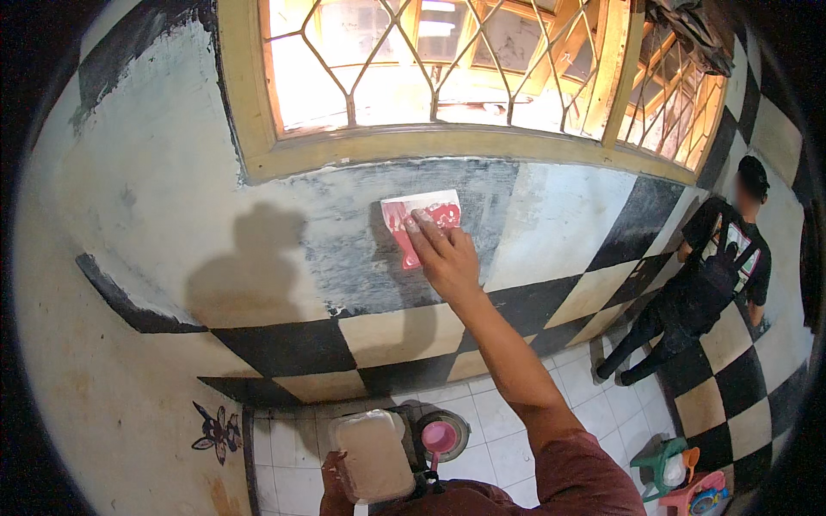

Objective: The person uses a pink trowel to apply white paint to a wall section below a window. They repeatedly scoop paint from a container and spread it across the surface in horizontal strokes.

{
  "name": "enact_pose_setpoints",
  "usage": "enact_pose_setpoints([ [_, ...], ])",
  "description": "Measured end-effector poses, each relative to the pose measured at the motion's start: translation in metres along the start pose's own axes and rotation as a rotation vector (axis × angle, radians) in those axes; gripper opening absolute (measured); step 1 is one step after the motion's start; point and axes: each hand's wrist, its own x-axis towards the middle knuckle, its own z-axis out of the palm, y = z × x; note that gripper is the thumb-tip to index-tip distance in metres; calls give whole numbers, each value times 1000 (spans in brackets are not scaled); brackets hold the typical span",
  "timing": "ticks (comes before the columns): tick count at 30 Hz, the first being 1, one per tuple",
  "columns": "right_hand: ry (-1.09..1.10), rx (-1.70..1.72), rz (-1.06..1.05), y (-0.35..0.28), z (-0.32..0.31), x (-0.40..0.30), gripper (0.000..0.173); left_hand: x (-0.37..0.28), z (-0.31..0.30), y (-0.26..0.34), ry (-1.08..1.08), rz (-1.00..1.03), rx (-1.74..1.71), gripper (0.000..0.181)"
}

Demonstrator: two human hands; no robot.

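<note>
My right hand [448,258] grips a red putty spreader [401,240] with its fingers laid over the blade. The spreader's upper edge lies against a dark painted patch of the wall [348,242], thinly smeared with whitish filler, just below the window frame. White paste clings to the spreader and my fingertips. Low in front of my body, my left hand [334,480] holds a pale rectangular plastic tub [369,416] by its left side. A smooth pale surface fills the tub; whether it is paste or bare plastic is unclear.
A yellow window frame [419,143] with metal grille spans the wall above. A pink dipper [440,436] rests over a round container on the white tiled floor [503,419]. At right, a person [716,264] stands near the wall. Green [659,459] and pink stools [684,495] carry items.
</note>
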Motion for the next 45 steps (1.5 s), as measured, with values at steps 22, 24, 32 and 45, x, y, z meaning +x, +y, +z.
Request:
enact_pose_setpoints([
  [22,-146,34,113,14,-19,50,43,-30,32,4,108,98,141,50],
  [24,-139,92,89,17,11,26,36,-31,31,4,74,119,137,49],
  [32,-601,120,-172,-19,43,-156,43,-32,30,12,247,85,173,40],
  [45,-115,-47,-73,53,-42,34,44,-25,21,6,89,27,97,61],
])
